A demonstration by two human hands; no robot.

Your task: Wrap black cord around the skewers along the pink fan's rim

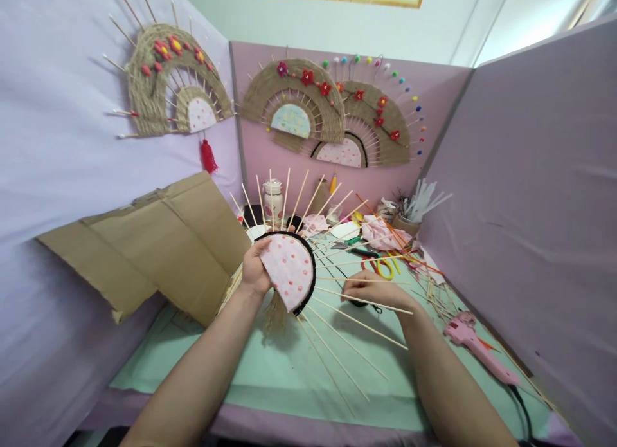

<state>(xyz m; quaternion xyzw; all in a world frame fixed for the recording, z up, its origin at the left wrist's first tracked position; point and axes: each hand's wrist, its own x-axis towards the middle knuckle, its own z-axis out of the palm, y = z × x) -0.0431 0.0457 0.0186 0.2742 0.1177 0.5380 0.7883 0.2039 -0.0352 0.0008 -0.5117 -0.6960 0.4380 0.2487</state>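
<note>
The fan frame (289, 270), a pink dotted half-disc edged in black with thin wooden skewers (357, 319) radiating from it, is gripped at its left edge by the left hand (254, 270), the fingers curled closed around the rim and the thumb laid on the fabric face. It is held upright just left of the centre of the frame, above the green mat (289, 363). A tuft of jute twine (274, 318) hangs from the lower edge of the disc. The right hand (378, 291), right of centre, rests low on the mat behind the skewers with its fingers bent inward; whether anything is pinched in them cannot be told.

The step in hand is judged to be the start of weaving twine through the skewers, since none are wound yet. A steady hold on the disc and a free twine end led over and under neighbouring skewers would be called for next. A pink glue gun (475, 344) lies at the lower right, and scissors (380, 264) beyond the right hand.
</note>
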